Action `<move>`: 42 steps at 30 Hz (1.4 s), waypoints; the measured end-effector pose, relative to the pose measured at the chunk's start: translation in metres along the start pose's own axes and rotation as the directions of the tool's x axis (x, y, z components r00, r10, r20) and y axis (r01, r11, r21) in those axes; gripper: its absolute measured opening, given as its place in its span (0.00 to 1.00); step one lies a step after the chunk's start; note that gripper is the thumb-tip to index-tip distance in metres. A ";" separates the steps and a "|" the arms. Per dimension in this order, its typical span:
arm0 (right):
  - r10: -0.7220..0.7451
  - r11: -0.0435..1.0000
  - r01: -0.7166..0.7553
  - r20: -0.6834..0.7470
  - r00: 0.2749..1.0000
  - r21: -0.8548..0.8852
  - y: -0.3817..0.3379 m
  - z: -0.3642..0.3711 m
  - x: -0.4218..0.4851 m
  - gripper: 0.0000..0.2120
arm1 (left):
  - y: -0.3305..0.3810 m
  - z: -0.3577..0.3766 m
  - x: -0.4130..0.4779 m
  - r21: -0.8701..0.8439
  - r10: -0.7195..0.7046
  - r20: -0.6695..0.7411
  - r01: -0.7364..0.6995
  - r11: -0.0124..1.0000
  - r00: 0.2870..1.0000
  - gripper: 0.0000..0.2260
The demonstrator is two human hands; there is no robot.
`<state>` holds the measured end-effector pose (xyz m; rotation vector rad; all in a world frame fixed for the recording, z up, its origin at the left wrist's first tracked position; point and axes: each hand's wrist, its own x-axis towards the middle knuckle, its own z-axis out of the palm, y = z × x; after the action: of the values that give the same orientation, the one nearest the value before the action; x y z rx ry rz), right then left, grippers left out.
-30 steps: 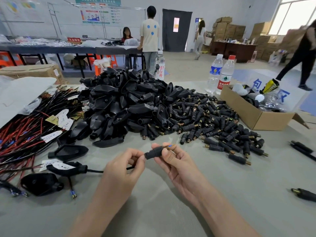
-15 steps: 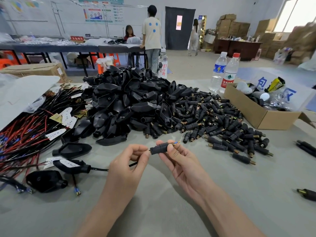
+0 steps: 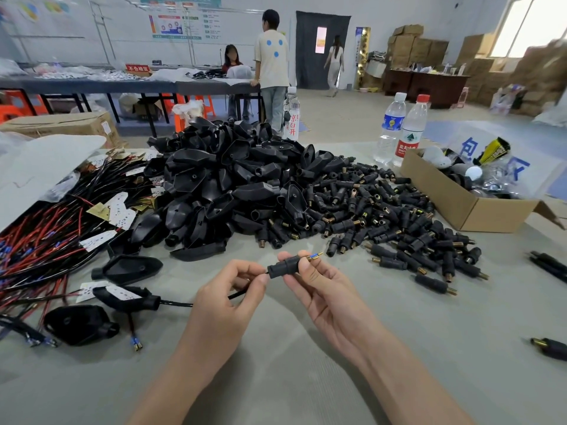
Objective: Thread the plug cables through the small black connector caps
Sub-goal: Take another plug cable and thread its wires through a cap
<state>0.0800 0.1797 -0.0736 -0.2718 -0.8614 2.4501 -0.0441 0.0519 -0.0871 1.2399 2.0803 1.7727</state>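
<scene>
Gripping the small black connector cap between thumb and fingertips of the right hand, held it just above the grey table. Pinched the black cable with thumb and forefinger of the left hand, right at the cap's left mouth, other fingers loosely curled beneath. Had the cap's long axis running left to right, tipped slightly up toward the right, in line with the cable entering from the left. Showed the blue-and-brass terminal poking out just past the right fingertips, so judged as threaded through, or very nearly. Trailed the cable down and left to a black plug shell lying flat on the table. Had the hands almost touching, right on the cap, left on the wire. Likely called for a straight pull along that same axis, cap leftward or wire rightward; risked binding the terminal in the bore if cocked sideways. Had the heap of loose caps well apart, beyond and nearer the right hand.
</scene>
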 end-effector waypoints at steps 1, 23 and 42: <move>-0.007 1.000 0.007 0.003 1.000 0.002 -0.001 0.000 0.001 0.09 | 0.000 -0.001 0.000 -0.014 -0.007 0.006 0.007 1.000 1.000 0.06; -0.129 0.892 0.070 -0.104 0.986 -0.447 -0.002 0.006 -0.003 0.14 | -0.003 -0.001 -0.002 0.118 0.148 0.146 -0.166 0.979 0.978 0.08; -0.215 0.878 0.122 -0.153 0.964 -0.463 -0.009 0.005 -0.004 0.10 | -0.002 -0.001 -0.003 0.253 0.082 0.140 -0.115 0.961 0.987 0.04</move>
<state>0.0853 0.1813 -0.0636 -0.5740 -1.2975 1.9931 -0.0437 0.0495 -0.0895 1.5063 2.2669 1.4441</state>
